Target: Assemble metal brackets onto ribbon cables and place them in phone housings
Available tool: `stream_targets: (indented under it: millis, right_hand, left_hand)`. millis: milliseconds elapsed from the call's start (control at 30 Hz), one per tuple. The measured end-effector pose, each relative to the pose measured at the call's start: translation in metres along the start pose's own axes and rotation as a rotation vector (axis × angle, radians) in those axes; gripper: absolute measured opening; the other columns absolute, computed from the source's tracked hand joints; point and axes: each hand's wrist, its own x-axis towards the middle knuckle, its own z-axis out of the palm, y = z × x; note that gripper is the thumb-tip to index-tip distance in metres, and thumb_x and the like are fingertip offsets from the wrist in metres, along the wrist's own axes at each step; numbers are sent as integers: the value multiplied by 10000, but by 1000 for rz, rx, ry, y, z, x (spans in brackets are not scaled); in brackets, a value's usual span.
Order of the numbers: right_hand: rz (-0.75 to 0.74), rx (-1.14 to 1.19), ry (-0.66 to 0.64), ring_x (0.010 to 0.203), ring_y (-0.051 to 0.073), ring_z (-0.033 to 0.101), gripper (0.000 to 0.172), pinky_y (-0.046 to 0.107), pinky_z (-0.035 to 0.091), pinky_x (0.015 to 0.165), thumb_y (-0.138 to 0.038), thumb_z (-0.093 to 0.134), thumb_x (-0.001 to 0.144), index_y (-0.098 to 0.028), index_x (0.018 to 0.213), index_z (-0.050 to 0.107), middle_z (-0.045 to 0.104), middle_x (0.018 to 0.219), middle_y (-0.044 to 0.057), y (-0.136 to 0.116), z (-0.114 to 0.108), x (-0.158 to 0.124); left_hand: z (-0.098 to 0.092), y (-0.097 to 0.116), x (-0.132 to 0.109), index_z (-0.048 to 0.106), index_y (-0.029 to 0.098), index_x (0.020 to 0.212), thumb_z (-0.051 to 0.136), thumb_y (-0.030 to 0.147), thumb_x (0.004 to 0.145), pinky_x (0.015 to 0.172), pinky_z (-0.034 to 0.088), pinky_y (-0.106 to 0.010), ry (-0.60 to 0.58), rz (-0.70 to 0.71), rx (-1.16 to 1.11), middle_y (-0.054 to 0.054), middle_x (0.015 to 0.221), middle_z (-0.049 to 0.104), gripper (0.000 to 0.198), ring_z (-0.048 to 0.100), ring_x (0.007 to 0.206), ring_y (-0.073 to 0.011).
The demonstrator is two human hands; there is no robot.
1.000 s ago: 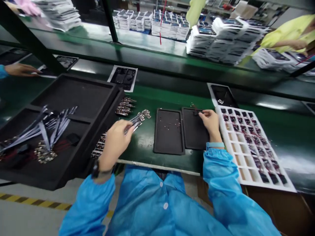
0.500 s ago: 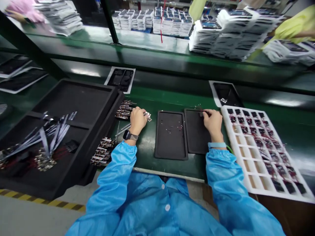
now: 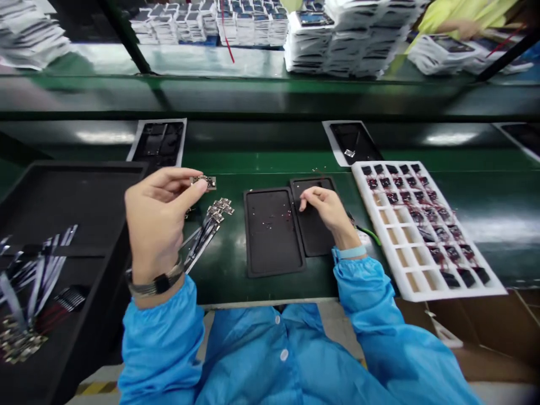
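My left hand [image 3: 158, 216] is raised over the left of the bench, thumb and fingers pinching a small circuit board [image 3: 210, 183] that juts out past the fingertips. Below and to its right lies a bundle of boards with flat ribbon cables [image 3: 211, 222]. My right hand [image 3: 327, 211] hovers at the right-hand black tray [image 3: 316, 239], its fingers curled together; whatever may be in them is too small or hidden to make out. Beside it on the left is another black tray [image 3: 276, 250], dotted with tiny bits.
A white foam tray [image 3: 403, 264] of black parts with red wires stands at the right. Green-handled cutters [image 3: 369, 233] lie near my right wrist. A large black bin [image 3: 97, 298] with cables fills the left. Tablet shells [image 3: 158, 146] line the back; a co-worker's yellow sleeve [image 3: 464, 17] shows beyond.
My left hand has lifted toward the camera with a circuit board; a cable bundle now lies on the bench near it. My right hand has drawn slightly inward over its tray. The view has shifted right.
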Motion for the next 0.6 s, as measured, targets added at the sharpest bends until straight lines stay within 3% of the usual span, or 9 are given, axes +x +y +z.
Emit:
stream_targets:
  millis: [100, 233, 333, 433, 600]
  right_hand:
    - [44, 119, -129, 657, 185, 631, 422, 349, 520, 799, -615, 732, 910, -197, 946, 691, 692, 671, 7, -2, 13, -3]
    - [60, 193, -218, 715, 182, 652, 380, 333, 503, 798, -548, 744, 926, -186, 1008, 661, 711, 729, 15, -5, 21, -6]
    - [65, 194, -169, 648, 147, 570, 361, 288, 445, 673, -526, 764, 908, -186, 974, 662, 641, 699, -15, -7, 25, -8]
    - [77, 139, -69, 569, 113, 430, 371, 265, 302, 544, -539, 776, 879, -183, 933, 687, 564, 667, -36, -6, 29, -9]
    - [76, -9, -9, 482, 95, 258, 349, 279, 173, 506, -535, 761, 891, -191, 948, 744, 391, 527, -78, -4, 30, -8]
  left_hand:
    - [14, 14, -3, 781, 191, 881, 904, 182, 731, 753, 572, -306, -115, -106, -210, -7, 834, 760, 194, 715, 802, -171]
    - [37, -7, -2, 767, 185, 982, 892, 230, 747, 663, 554, -266, -126, -205, -293, -53, 929, 757, 270, 724, 871, -185]
    - [45, -28, 0, 757, 190, 1071, 893, 241, 731, 656, 552, -244, -76, -232, -361, -48, 974, 743, 369, 705, 861, -158]
    - [49, -45, 1, 744, 196, 1075, 895, 223, 705, 710, 573, -238, -41, -300, -466, -22, 952, 726, 401, 676, 781, -111]
    - [71, -72, -7, 702, 192, 1035, 898, 198, 668, 728, 593, -255, -100, -519, -647, 4, 870, 696, 416, 719, 779, -131]
